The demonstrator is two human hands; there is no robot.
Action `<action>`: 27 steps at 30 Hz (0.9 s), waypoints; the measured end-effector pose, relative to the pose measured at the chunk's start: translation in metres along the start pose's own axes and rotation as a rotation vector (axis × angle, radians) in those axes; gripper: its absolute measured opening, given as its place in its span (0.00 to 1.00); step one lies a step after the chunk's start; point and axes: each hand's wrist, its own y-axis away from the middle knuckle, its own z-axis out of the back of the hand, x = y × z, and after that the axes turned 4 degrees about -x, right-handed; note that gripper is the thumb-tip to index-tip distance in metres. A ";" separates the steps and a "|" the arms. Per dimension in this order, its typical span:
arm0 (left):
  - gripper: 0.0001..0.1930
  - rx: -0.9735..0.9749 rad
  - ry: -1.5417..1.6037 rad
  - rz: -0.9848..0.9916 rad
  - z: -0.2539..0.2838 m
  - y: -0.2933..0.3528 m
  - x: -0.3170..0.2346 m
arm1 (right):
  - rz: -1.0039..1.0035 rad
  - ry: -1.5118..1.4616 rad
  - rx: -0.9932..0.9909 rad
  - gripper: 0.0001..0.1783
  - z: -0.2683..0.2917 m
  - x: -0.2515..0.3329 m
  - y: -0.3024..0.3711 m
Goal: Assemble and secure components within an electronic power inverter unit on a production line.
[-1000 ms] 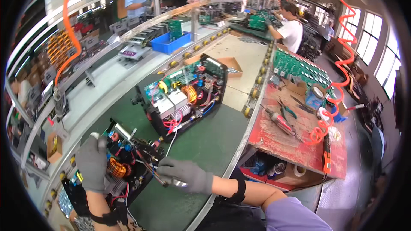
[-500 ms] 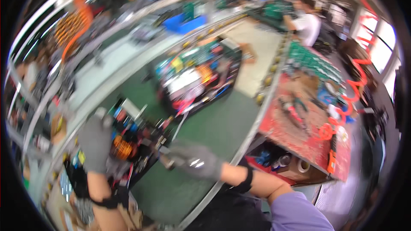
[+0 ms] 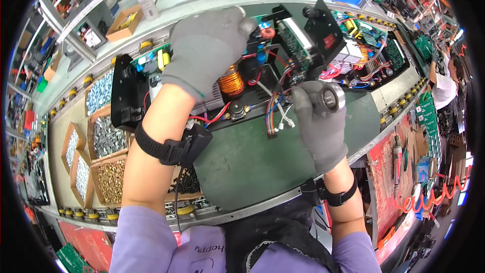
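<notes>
An open black electronics chassis (image 3: 126,96) lies in front of me, with a copper coil (image 3: 232,82), circuit boards and wires inside. Over its far middle is my grey-gloved left hand (image 3: 209,45), its fingers curled down and mostly hidden; what they grip does not show. My gloved right hand (image 3: 321,131) is closed round a dark cylindrical tool (image 3: 331,100) with a silver ring-shaped end, at the chassis's near right corner. Beside it, a rainbow ribbon cable (image 3: 271,121) and white-tipped wires hang over the near edge. A black end panel (image 3: 323,35) with a red switch stands upright at the right.
Trays of silver screws (image 3: 108,136) and brass-coloured fasteners (image 3: 110,179) sit at the left. A second open chassis (image 3: 374,78) is to the right on the green mat (image 3: 242,167). Rollers line the bench. A red side table (image 3: 386,172) holds tools; a person (image 3: 447,76) stands beyond.
My view has swung left and downward, so the chassis appears nearer the middle. Both hands remain at the chassis. The second chassis has shifted right in the picture.
</notes>
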 end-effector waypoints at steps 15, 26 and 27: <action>0.19 -0.021 0.021 -0.045 -0.004 0.001 -0.002 | -0.022 -0.266 -0.176 0.07 0.013 -0.038 0.043; 0.22 0.011 -0.028 -0.034 -0.006 -0.002 -0.003 | 0.153 -0.112 -0.190 0.02 -0.009 -0.017 0.001; 0.22 0.012 -0.029 -0.034 -0.004 -0.003 -0.003 | 0.139 -0.137 -0.184 0.02 -0.009 -0.015 0.001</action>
